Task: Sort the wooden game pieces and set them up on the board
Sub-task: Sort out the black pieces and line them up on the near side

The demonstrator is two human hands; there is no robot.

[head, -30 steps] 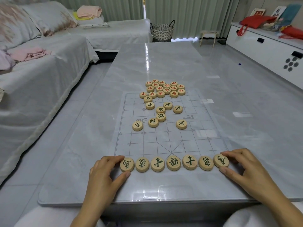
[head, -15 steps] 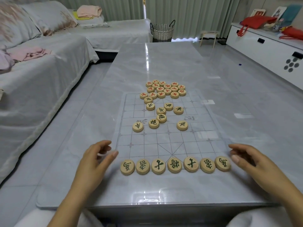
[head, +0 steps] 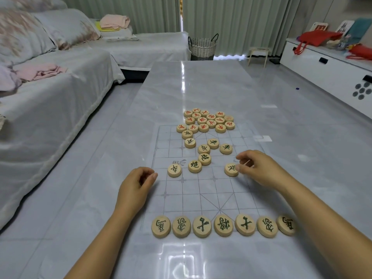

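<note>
A clear gridded board lies on the grey table. Several round wooden pieces with green characters form a row along its near edge. Loose green-marked pieces lie scattered mid-board, and a cluster of red-marked pieces sits at the far edge. My right hand has its fingertips touching a green-marked piece at mid-right, without lifting it. My left hand hovers at the board's left edge, fingers curled and holding nothing, just short of another green-marked piece.
A covered sofa runs along the left with folded pink cloths. A woven basket stands past the table's far end, and a white cabinet with red bags lines the right wall.
Both hands left the ends of the near row and moved forward to mid-board. The right hand now touches a loose piece; the left has reached the board's left edge.
</note>
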